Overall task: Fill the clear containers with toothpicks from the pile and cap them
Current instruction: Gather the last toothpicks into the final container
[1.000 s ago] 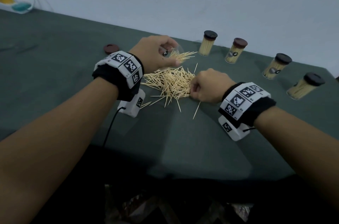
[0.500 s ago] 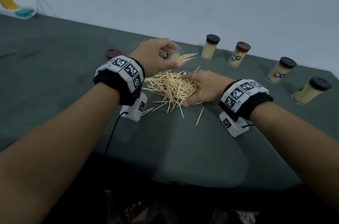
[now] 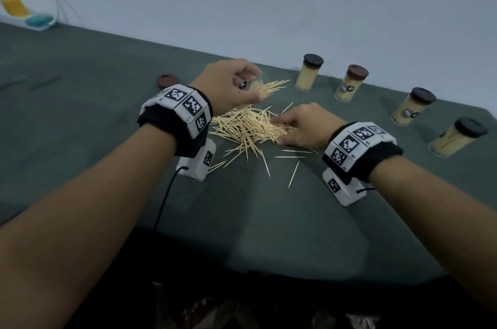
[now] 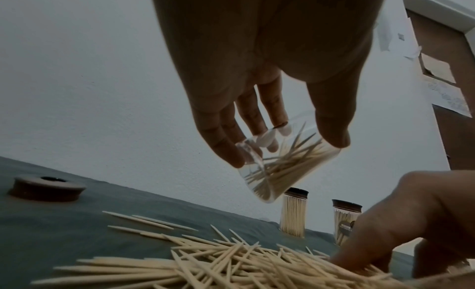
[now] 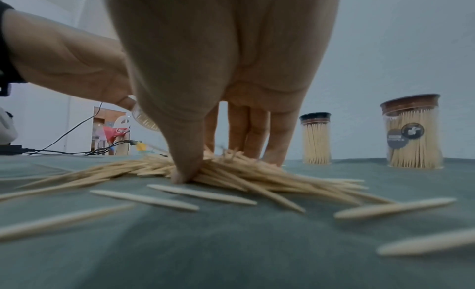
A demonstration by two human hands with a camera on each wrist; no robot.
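My left hand [image 3: 251,87] grips a clear container [image 4: 280,167] a little above the table, tilted so its mouth faces right. Some toothpicks lie inside and several stick out of the mouth [image 3: 269,86]. The loose toothpick pile [image 3: 247,126] lies on the green cloth just below and in front of it. My right hand [image 3: 278,130] lies on the pile's right side. In the right wrist view its thumb [image 5: 185,171] and fingers [image 5: 257,147] pinch a bunch of toothpicks between them. A brown cap [image 3: 167,81] lies loose to the left, behind my left wrist.
Several capped containers full of toothpicks stand in a row at the back right, from one [image 3: 309,73] near the pile to one [image 3: 457,137] at the far right. Stray toothpicks [image 3: 293,174] lie toward me. The green-covered table [image 3: 80,113] meets a wall behind.
My right hand was a fist beside the pile, then spread flat on it, and now its thumb and fingers close on a bunch. My left hand keeps holding the tilted container.
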